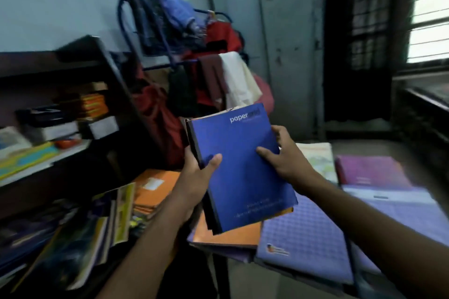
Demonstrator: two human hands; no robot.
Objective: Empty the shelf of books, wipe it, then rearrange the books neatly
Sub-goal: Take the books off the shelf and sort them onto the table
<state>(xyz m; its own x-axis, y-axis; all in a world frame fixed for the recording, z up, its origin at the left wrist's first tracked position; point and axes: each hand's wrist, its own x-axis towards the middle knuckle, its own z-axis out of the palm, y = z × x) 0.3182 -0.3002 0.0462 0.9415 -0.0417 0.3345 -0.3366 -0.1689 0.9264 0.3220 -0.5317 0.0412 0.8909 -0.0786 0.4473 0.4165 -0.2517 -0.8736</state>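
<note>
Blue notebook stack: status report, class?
Left hand grips spine edge, right hand grips opposite edge. Blue notebook stack held above books on table. Shelf still holds books.

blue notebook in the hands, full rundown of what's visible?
The blue notebook has a textured blue cover, a dark spine and white lettering near its top edge. It lies closed on top of a small stack held in the air, tilted. The left hand grips the spine side with its thumb on the cover; the right hand holds the opposite edge.
</note>
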